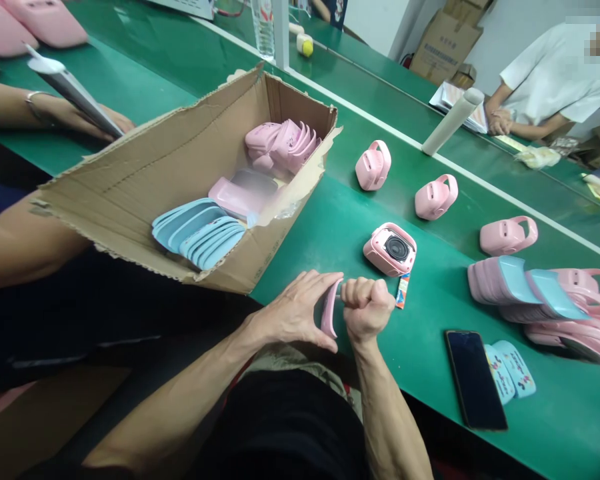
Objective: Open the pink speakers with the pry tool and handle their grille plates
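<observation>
My left hand (293, 310) grips a curved pink cover panel (331, 310) by its ends, thumb below and fingers above. The panel is held on edge over the table's front edge. My right hand (367, 307) is closed in a fist just right of the panel's face. A thin bit of something shows between fist and panel, but what the fist holds is hidden. Beyond my hands sits a pink speaker (391, 250) with its round black driver exposed. A small orange and blue packet (403, 291) lies against it.
A cardboard box (145, 160) on the left holds blue panels (200, 233) and pink panels (293, 147). Pink handled units (373, 165) line the back. Stacked panels (525, 290), a phone (475, 380) and blue panels (513, 370) are at right. A co-worker's arm (55, 113) is at left.
</observation>
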A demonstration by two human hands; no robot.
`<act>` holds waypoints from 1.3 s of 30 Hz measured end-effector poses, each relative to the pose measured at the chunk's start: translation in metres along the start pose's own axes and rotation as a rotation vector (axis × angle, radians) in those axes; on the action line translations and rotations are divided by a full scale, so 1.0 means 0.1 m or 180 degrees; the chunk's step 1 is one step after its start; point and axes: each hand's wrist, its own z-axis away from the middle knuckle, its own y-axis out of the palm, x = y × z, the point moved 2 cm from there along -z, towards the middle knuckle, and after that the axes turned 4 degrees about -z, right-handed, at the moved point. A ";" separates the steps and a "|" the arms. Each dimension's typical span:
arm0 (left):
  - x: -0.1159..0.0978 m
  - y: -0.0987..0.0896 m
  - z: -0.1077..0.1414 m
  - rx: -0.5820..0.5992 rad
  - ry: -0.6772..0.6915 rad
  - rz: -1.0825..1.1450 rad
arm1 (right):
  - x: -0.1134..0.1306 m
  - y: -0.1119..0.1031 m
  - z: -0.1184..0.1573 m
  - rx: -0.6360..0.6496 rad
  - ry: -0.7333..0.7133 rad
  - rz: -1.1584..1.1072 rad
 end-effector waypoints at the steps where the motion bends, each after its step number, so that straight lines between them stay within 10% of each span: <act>1: 0.00 0.00 0.00 -0.0001 0.0011 0.0000 | 0.00 0.00 0.00 -0.0002 -0.0028 -0.0031; 39: 0.00 0.04 0.06 -0.0110 0.0154 -0.0231 | 0.07 -0.03 -0.01 -0.0111 0.0004 -0.0308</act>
